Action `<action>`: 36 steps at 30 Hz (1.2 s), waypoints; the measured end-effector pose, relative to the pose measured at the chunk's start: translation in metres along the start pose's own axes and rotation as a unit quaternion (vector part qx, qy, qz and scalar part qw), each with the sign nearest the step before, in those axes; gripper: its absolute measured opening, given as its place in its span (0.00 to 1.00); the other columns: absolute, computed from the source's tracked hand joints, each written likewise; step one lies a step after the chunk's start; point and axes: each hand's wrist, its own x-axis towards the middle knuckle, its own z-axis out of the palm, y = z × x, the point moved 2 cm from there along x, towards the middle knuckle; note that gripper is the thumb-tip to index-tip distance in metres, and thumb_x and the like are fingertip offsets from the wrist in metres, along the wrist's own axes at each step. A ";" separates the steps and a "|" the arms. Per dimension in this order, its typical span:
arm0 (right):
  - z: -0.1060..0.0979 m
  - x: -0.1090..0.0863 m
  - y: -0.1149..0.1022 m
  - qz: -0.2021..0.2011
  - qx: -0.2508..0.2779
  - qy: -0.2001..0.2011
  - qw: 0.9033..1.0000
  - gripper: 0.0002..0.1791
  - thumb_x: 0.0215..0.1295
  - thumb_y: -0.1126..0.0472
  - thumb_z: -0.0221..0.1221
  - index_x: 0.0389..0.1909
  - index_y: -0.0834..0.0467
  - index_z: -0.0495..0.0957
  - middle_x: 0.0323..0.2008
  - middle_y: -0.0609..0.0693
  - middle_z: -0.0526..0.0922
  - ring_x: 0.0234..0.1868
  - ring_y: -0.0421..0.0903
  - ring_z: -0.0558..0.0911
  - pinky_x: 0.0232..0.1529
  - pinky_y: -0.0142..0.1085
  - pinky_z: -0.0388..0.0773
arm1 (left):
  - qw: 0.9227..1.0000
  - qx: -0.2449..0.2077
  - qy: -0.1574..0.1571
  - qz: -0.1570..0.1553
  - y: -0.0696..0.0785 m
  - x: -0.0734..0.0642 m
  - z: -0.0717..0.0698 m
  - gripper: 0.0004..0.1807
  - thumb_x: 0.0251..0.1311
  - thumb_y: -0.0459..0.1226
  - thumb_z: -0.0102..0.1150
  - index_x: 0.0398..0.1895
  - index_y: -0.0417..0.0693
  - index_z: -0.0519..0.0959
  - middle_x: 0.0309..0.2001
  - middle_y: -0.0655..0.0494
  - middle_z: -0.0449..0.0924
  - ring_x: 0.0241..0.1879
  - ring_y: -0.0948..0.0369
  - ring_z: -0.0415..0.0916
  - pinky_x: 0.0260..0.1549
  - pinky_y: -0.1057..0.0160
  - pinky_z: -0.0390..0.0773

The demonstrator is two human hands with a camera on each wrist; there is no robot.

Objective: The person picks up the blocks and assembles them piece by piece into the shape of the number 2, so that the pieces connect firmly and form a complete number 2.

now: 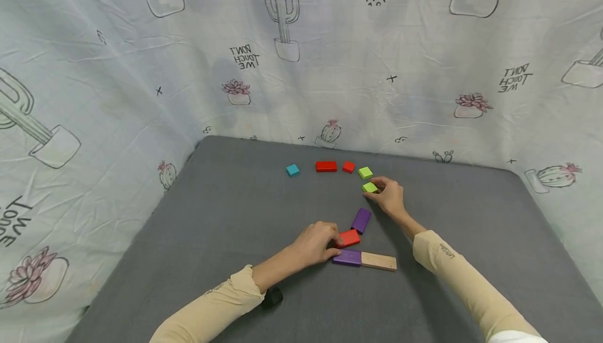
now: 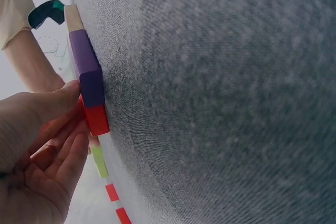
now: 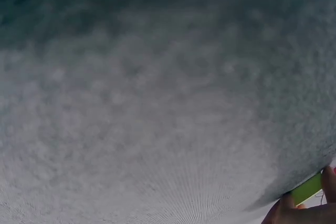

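Observation:
My right hand [image 1: 390, 196] pinches a lime green block [image 1: 370, 188] between thumb and fingers, close over the grey table. The right wrist view catches this green block [image 3: 307, 189] between the fingertips in its lower right corner. Lower down, my left hand [image 1: 316, 243] holds the left end of a red block [image 1: 349, 238], its fingers curled at that end. In the left wrist view the left thumb [image 2: 65, 94] lies against the purple block [image 2: 86, 59] beside the red one. That purple block [image 1: 347, 257] joins a natural wood block [image 1: 379, 261] end to end.
A second purple block [image 1: 361, 220] slants up from the red one. Farther back are another lime block [image 1: 365, 173], a small red block [image 1: 348, 167], a longer red block [image 1: 326, 166] and a blue block [image 1: 292, 170]. Patterned cloth [image 1: 301, 97] hangs behind the table [image 1: 226, 228].

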 end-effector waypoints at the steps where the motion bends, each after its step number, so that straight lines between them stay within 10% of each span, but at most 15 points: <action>1: 0.000 0.000 0.000 0.003 0.005 0.003 1.000 0.22 0.47 0.72 0.72 0.45 0.74 0.79 0.42 0.68 0.82 0.45 0.62 0.82 0.45 0.50 0.78 | 1.000 0.001 -0.001 0.000 0.000 0.000 0.000 0.08 0.53 0.39 0.71 0.36 0.48 0.87 0.33 0.63 0.80 0.35 0.69 0.78 0.36 0.72 0.77; 18: -0.035 0.004 0.009 0.105 0.042 0.036 0.993 0.19 0.53 0.68 0.69 0.48 0.66 0.81 0.45 0.63 0.83 0.46 0.56 0.82 0.40 0.28 0.77 | 1.000 -0.006 0.005 0.006 0.001 0.001 0.001 0.09 0.53 0.38 0.71 0.38 0.47 0.87 0.34 0.62 0.80 0.38 0.67 0.79 0.38 0.71 0.77; 36: -0.042 -0.014 -0.003 0.037 0.156 -0.014 0.987 0.20 0.55 0.71 0.67 0.50 0.69 0.79 0.49 0.65 0.80 0.44 0.36 0.79 0.44 0.21 0.74 | 1.000 -0.006 0.009 0.006 0.003 0.002 0.001 0.08 0.52 0.37 0.71 0.36 0.46 0.87 0.32 0.60 0.80 0.35 0.66 0.80 0.35 0.71 0.78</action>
